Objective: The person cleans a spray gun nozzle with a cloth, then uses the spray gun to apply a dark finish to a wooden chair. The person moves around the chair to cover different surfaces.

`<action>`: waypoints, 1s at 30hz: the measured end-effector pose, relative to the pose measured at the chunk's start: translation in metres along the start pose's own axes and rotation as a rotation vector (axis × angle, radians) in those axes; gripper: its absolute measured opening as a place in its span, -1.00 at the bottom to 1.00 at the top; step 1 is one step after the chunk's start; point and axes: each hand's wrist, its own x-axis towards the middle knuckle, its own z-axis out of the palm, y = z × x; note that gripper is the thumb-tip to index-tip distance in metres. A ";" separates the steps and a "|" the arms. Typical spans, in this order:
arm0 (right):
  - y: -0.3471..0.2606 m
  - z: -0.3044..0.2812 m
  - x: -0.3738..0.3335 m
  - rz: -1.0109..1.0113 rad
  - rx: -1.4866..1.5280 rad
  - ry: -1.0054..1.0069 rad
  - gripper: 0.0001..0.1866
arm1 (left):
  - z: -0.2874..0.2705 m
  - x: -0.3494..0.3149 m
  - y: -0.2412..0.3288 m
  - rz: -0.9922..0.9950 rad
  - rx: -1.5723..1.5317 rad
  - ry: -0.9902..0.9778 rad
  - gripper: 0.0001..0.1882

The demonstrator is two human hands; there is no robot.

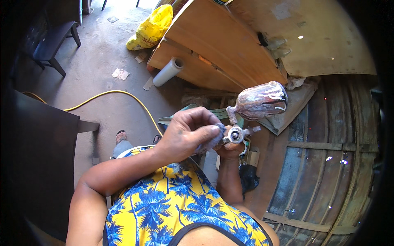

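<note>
My right hand (230, 151) is closed around a paint spray gun, whose round nozzle (235, 135) faces up toward me. The gun's paint-streaked cup (261, 101) tilts out to the upper right, with white and dark drips on it. In my left hand (182, 133), thumb and fingers pinch a crumpled grey-blue rag (210, 142). That rag is right beside the nozzle; whether it touches the metal I cannot tell. The gun's handle is mostly hidden by my right hand.
A yellow hose (123, 92) curves over the floor toward me. Wooden panels (217, 41) lean ahead, beside a plastic-film roll (169, 71) and a yellow bag (152, 28). A dark table (45, 164) is at left, a dark chair (55, 43) beyond. Corrugated wall (316, 176) at right.
</note>
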 end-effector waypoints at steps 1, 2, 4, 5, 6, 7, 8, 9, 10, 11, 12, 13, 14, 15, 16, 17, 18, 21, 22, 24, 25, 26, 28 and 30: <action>-0.002 -0.001 -0.002 0.019 0.006 0.027 -0.52 | 0.002 0.000 0.000 0.042 0.060 -0.012 -0.86; -0.002 -0.002 -0.004 0.017 0.006 0.035 -0.51 | 0.004 0.001 0.000 0.090 0.117 -0.025 -0.87; -0.001 -0.003 -0.007 0.023 -0.056 0.106 -0.49 | 0.006 0.002 0.000 0.186 0.251 -0.060 -0.87; 0.000 -0.003 -0.007 0.029 -0.056 0.100 -0.48 | 0.006 0.001 0.000 0.224 0.254 -0.067 -0.90; 0.001 -0.002 -0.007 0.036 -0.056 0.093 -0.46 | 0.006 0.000 0.001 0.202 0.217 -0.060 -0.91; 0.001 -0.002 -0.006 0.056 -0.022 0.057 -0.46 | 0.008 0.000 0.001 0.190 0.181 -0.051 -0.93; 0.002 -0.002 -0.006 0.049 -0.030 0.060 -0.46 | 0.010 -0.001 0.002 0.178 0.140 -0.040 -0.94; 0.001 -0.002 -0.005 0.041 -0.039 0.064 -0.46 | 0.012 -0.002 0.003 0.146 0.113 -0.022 -0.95; 0.002 -0.002 -0.005 0.003 -0.089 0.105 -0.45 | 0.012 -0.003 0.004 0.117 0.083 -0.004 -0.95; 0.000 -0.003 -0.005 -0.006 -0.136 0.124 -0.45 | 0.015 -0.001 0.005 0.073 0.059 0.003 -0.95; 0.001 -0.004 -0.006 -0.015 -0.183 0.143 -0.45 | 0.012 0.000 0.008 0.010 0.073 0.012 -0.94; -0.002 -0.005 -0.007 0.003 -0.232 0.139 -0.44 | 0.006 0.001 0.012 -0.064 0.091 0.008 -0.93; -0.004 -0.007 -0.009 0.003 -0.270 0.129 -0.43 | 0.002 0.002 0.015 -0.142 0.117 0.019 -0.92; -0.003 -0.009 -0.010 -0.003 -0.251 0.104 -0.43 | 0.000 0.006 0.015 -0.177 0.227 0.094 -0.91; -0.002 -0.012 -0.012 0.031 -0.288 0.138 -0.42 | -0.003 0.006 0.015 -0.123 0.187 0.098 -0.90; 0.001 -0.014 -0.012 0.030 -0.311 0.152 -0.42 | -0.005 0.005 0.014 -0.115 0.180 0.133 -0.89; 0.005 -0.016 -0.013 0.015 -0.327 0.149 -0.43 | -0.007 0.004 0.013 -0.106 0.175 0.166 -0.87; 0.014 -0.019 -0.017 -0.005 -0.295 0.267 -0.44 | -0.007 0.002 0.008 0.285 0.407 0.203 -0.96; 0.016 -0.020 -0.018 -0.023 -0.289 0.262 -0.44 | -0.007 0.003 0.005 0.454 0.538 0.204 -0.94; 0.018 -0.019 -0.016 -0.029 -0.351 0.250 -0.42 | -0.006 0.001 0.001 0.438 0.616 0.172 -0.84; 0.018 -0.018 -0.015 -0.034 -0.363 0.268 -0.42 | -0.007 -0.001 0.000 0.428 0.624 0.159 -0.85; 0.018 -0.017 -0.014 -0.040 -0.376 0.289 -0.43 | -0.009 -0.002 0.000 0.419 0.624 0.140 -0.86; 0.018 -0.014 -0.010 -0.075 -0.535 0.292 -0.47 | -0.015 -0.001 -0.003 0.377 0.527 0.173 -0.87; 0.019 -0.009 -0.007 -0.085 -0.735 0.304 -0.52 | -0.020 0.000 -0.004 0.320 0.464 0.193 -0.88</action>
